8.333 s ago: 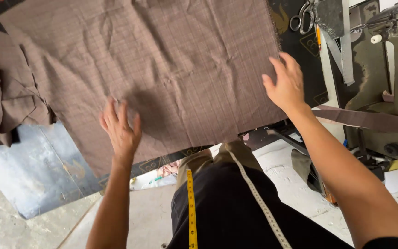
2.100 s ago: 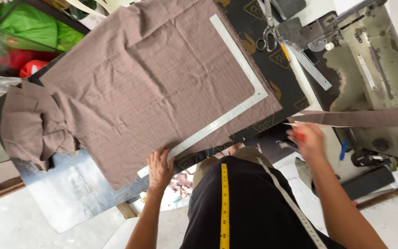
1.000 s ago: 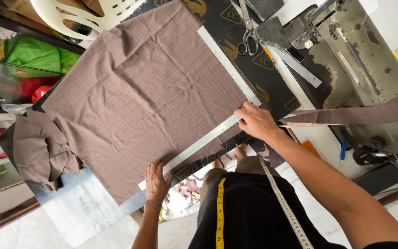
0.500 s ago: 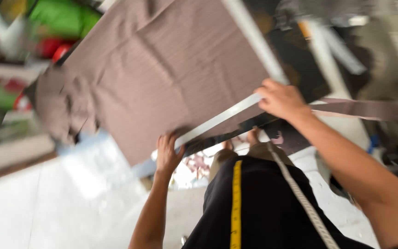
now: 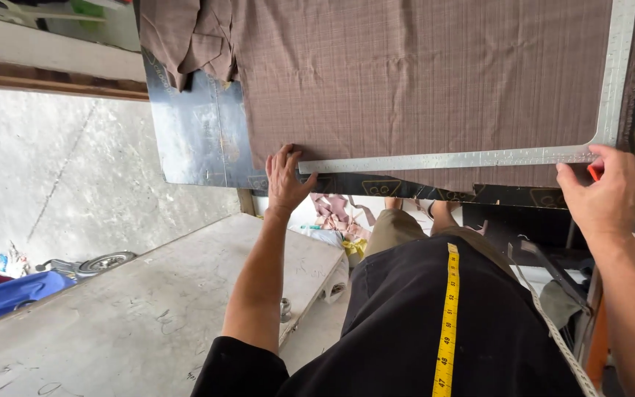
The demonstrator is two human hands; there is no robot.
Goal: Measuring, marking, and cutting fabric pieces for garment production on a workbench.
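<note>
Brown checked cloth [image 5: 420, 73], L-shaped metal ruler [image 5: 450, 159], possibly red chalk [image 5: 595, 170]

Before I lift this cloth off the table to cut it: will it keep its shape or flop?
The brown checked cloth will likely flop: its far corner already lies bunched. It looks thin and light. It may slide, since the left hand and right hand pin a metal square on it.

No packages, signs or screens show. The nearest to labels are printed emblems [image 5: 381, 187] along the near edge of the dark table [image 5: 192, 132]: small yellowish outlined shapes on black, one just right of the left hand [image 5: 286, 179], another near the right end under the cloth's edge. A further pale mark sits at the table's left edge.
</note>
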